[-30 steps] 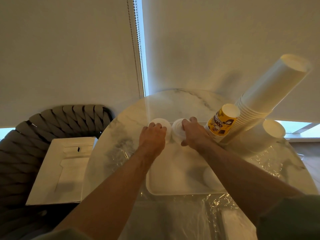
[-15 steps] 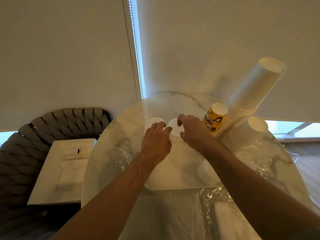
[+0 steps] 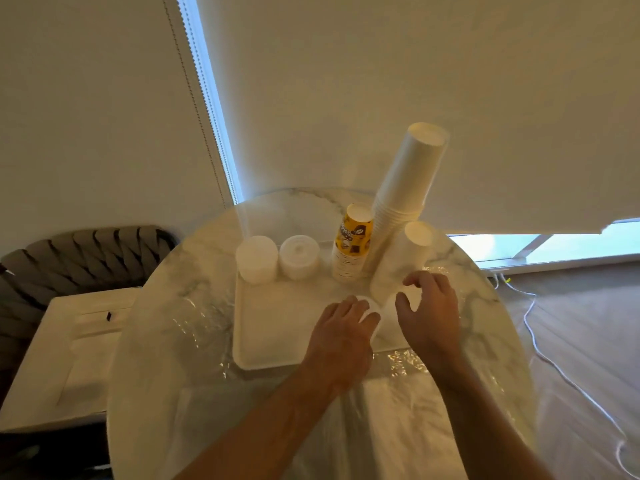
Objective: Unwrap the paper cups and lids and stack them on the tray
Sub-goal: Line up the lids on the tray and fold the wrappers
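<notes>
Down from the head camera, a round marble tabletop (image 3: 194,306) carries a white tray (image 3: 270,327) near its middle, with crinkled clear plastic wrap (image 3: 398,403) spread over the tabletop's near edge. Along the tray's far edge stand two short stacks of white lids (image 3: 257,259), side by side at the far left corner. To their right, at the same edge, stands a yellow printed cup stack (image 3: 353,247), upside down, and just beside it a tall white cup stack (image 3: 408,188) that leans toward the far right. A shorter white cup stack (image 3: 408,254) stands at the tray's far right corner, touching the tall one.

Both hands hover over the tray's right side. The left hand (image 3: 343,334) has its fingers loosely curved over a small white lid stack (image 3: 367,306) near the tray's near right part; whether it grips it I cannot tell. The right hand (image 3: 429,310) is spread, fingers apart, beside the base of the shorter cup stack, holding nothing visible.

Off the tabletop's left edge lies a white flat box (image 3: 69,351) on a woven chair (image 3: 79,258).
</notes>
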Available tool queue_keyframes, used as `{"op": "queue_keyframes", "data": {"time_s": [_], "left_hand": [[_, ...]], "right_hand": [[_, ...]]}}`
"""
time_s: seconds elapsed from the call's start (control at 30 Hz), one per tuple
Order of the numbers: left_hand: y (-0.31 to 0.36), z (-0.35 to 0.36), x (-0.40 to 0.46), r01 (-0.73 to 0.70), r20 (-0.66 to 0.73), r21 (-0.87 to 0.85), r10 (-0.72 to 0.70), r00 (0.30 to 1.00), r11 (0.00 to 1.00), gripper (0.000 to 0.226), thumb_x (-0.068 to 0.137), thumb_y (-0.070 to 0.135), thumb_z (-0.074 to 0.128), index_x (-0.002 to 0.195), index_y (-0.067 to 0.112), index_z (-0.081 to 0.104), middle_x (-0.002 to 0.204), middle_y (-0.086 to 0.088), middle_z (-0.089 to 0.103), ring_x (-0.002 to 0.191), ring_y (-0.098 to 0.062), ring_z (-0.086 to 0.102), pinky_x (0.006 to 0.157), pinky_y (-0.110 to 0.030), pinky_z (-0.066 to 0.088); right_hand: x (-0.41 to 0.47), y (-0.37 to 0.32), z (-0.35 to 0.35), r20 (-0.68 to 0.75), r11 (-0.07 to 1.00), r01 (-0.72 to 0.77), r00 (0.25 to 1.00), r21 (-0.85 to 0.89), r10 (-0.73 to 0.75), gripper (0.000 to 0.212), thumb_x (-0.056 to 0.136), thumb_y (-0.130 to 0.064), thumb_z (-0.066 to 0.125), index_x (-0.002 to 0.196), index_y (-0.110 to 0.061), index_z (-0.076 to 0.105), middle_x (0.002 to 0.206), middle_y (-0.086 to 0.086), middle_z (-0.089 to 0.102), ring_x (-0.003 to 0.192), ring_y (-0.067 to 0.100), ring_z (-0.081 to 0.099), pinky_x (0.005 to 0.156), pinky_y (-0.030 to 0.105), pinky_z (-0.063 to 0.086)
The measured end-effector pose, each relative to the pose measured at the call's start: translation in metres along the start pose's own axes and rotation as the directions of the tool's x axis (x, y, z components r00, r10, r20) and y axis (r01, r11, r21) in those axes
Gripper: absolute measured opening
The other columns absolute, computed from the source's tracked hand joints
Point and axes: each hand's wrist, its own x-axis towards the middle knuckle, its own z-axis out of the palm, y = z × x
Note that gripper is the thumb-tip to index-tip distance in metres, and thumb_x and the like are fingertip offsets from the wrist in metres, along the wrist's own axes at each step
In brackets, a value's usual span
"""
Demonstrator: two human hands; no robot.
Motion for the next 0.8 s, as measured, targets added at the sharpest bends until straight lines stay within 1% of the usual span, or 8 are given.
{"op": "queue_keyframes", "data": {"time_s": [0.07,0.1,0.2,0.3,0.37,0.47,0.6,0.8], "left_hand": [[0.009,0.004,0.002,0.022,0.073,0.076,-0.027,0.997,0.997,0.047,0.072,0.040,0.053,0.114,0.024,0.070,0.118,-0.001,0.068,0.115,-0.022,0.064,0.092,-0.036,0.054],[0.009,0.009,0.003,0.037,0.102,0.110,-0.049,0.994,0.993,0.052,0.071,0.043,0.051,0.116,0.023,0.069,0.119,-0.002,0.068,0.115,-0.023,0.064,0.092,-0.038,0.054],[0.011,0.020,0.003,0.090,0.179,0.138,-0.114,0.977,0.986,0.063,0.072,0.038,0.068,0.132,0.021,0.061,0.135,-0.009,0.060,0.128,-0.030,0.056,0.102,-0.045,0.047],[0.013,0.023,0.001,0.101,0.237,0.110,-0.125,0.963,0.989,0.065,0.098,0.030,0.049,0.156,0.023,0.021,0.163,-0.008,0.018,0.151,-0.029,0.017,0.121,-0.045,0.017],[0.013,0.023,-0.001,0.113,0.226,0.118,-0.137,0.964,0.987,0.068,0.101,0.029,0.046,0.158,0.025,0.009,0.166,-0.006,0.007,0.152,-0.026,0.007,0.123,-0.041,0.011],[0.010,0.024,-0.006,0.134,0.206,0.093,-0.151,0.967,0.987,0.072,0.100,0.026,0.047,0.158,0.027,0.005,0.166,-0.005,0.004,0.153,-0.025,0.005,0.123,-0.039,0.011],[-0.004,0.025,-0.013,0.162,0.181,0.097,-0.178,0.967,0.982,0.072,0.100,0.024,0.048,0.158,0.030,0.006,0.166,-0.004,0.005,0.153,-0.024,0.005,0.122,-0.038,0.012],[-0.035,0.016,-0.034,0.238,0.122,0.079,-0.246,0.961,0.968,0.069,0.100,0.026,0.047,0.157,0.031,0.010,0.166,-0.004,0.007,0.153,-0.023,0.004,0.122,-0.036,0.013]], "right_hand": [[-0.007,0.015,0.000,-0.013,0.995,-0.090,0.996,0.041,0.090,0.032,0.081,-0.012,0.076,0.111,-0.011,0.063,0.123,0.011,0.057,0.114,0.033,0.052,0.093,0.038,0.042],[-0.011,0.021,0.001,0.004,0.991,-0.121,0.993,0.064,0.121,0.037,0.082,-0.016,0.077,0.115,-0.011,0.062,0.128,0.012,0.054,0.118,0.032,0.050,0.096,0.038,0.042],[-0.022,0.038,0.006,0.093,0.979,-0.169,0.983,0.118,0.159,0.051,0.083,-0.027,0.078,0.127,-0.016,0.055,0.141,0.007,0.044,0.124,0.026,0.044,0.097,0.034,0.040],[-0.032,0.050,0.010,0.202,0.964,-0.219,0.962,0.154,0.186,0.053,0.083,-0.032,0.077,0.129,-0.024,0.051,0.144,0.001,0.039,0.120,0.014,0.039,0.093,0.030,0.038],[-0.036,0.055,0.013,0.251,0.957,-0.222,0.953,0.185,0.173,0.055,0.081,-0.031,0.078,0.129,-0.028,0.050,0.141,-0.002,0.043,0.117,0.010,0.041,0.093,0.032,0.041],[-0.040,0.057,0.017,0.277,0.951,-0.232,0.945,0.202,0.172,0.060,0.078,-0.027,0.080,0.128,-0.034,0.049,0.136,-0.002,0.048,0.117,0.015,0.048,0.096,0.040,0.050],[-0.044,0.052,0.028,0.309,0.958,-0.202,0.942,0.205,0.132,0.062,0.080,-0.021,0.079,0.131,-0.035,0.048,0.138,-0.005,0.044,0.123,0.020,0.050,0.099,0.047,0.052],[-0.044,0.021,0.057,0.338,0.968,-0.105,0.941,0.227,0.023,0.060,0.083,-0.018,0.078,0.131,-0.038,0.047,0.133,-0.020,0.037,0.123,0.016,0.050,0.100,0.046,0.053]]}}
